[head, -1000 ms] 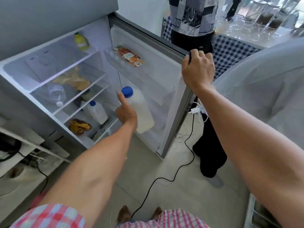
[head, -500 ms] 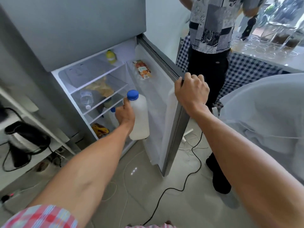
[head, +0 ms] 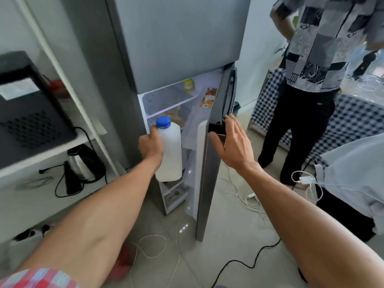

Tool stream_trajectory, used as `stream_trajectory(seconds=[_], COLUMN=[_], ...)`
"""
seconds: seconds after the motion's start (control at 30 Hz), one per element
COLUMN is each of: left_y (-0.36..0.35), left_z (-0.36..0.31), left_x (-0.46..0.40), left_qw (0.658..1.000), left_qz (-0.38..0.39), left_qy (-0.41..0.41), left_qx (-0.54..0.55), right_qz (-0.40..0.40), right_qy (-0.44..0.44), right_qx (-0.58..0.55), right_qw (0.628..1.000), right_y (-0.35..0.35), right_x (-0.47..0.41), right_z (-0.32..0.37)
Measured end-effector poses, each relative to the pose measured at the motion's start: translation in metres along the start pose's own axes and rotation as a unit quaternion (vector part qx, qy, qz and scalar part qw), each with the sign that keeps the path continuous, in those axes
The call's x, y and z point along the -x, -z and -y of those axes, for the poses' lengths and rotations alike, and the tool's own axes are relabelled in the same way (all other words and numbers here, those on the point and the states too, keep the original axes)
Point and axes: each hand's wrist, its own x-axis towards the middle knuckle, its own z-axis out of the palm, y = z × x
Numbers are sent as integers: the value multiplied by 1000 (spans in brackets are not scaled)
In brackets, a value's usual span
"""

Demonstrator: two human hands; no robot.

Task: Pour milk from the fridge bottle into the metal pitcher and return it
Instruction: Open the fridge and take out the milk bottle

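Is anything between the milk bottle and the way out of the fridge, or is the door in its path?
Nothing visible blocks it. The milk bottle is upright in the left hand, in front of the fridge opening. The fridge door stands to its right, open hand on its edge. The metal pitcher is not in view.

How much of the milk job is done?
Only the start. The milk bottle is out of the fridge, blue cap on, in the left hand. The right hand, fingers spread, rests on the part-open fridge door. No pitcher is in view, so pouring and putting the bottle back are left.
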Motion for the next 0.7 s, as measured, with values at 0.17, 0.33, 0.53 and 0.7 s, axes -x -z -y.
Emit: stream_trajectory(seconds=[0.17, 0.33, 0.53, 0.7], left_y=[24, 40, 57, 67], left_z=[-13, -16, -19, -20], left_x=[-15, -28, -40, -44], left_qw=[999, 995, 991, 987], left_qz=[-48, -89, -129, -156], left_qy=[12, 30, 30, 28], left_qx=[18, 34, 31, 36], right_qz=[39, 78, 119, 176], right_qy=[83, 122, 149, 149], right_qx=[9, 24, 23, 41], right_qw=[996, 989, 981, 972], right_y=[-33, -61, -97, -118], right_x=[-30, -60, -87, -105], right_z=[26, 48, 69, 81])
